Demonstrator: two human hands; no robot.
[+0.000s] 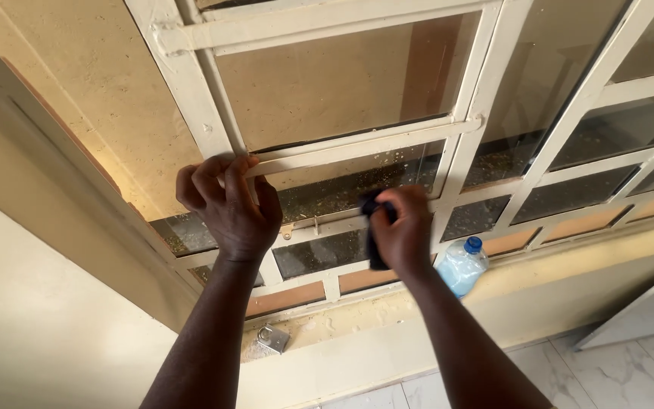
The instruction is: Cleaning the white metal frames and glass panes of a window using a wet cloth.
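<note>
Wall [54,303]: smooth cream plaster, filling 7 to 9 o'clock, with a rougher sandy reveal [85,98] at 10 to 11 o'clock. Window frame [486,91]: cream-painted metal bars, straight and narrow, paint lumpy at the joints, crossing the view from 11 to 3 o'clock and dividing it into oblong panes. Panes [342,83]: clear glass, the lower ones speckled with pale grit and dust. Sill [357,310]: cream ledge running 7 to 3 o'clock, gritty and spotted along its top. Floor [622,371]: glossy pale tiles with grey veining, at 4 to 5 o'clock. Left hand [228,204]: just left of centre, fingers curled tight over a horizontal bar where it meets an upright, thumb underneath. Right hand [403,227]: at centre, fingers bunched closed around the cloth, pressed to the glass beside a bar. Bottle [459,265]: clear plastic, rounded, blue screw cap, lying tilted on the sill at 4 o'clock just beside the right wrist; it holds a clear liquid, level not readable. Cloth [372,242]: dark, soft, crumpled, gripped in the right hand with a fold hanging below the palm, against the lower pane at centre. Padlock [272,338]: small, silvery metal, squarish body with a shackle, lying on the sill at 6 to 7 o'clock, below the left forearm.
</note>
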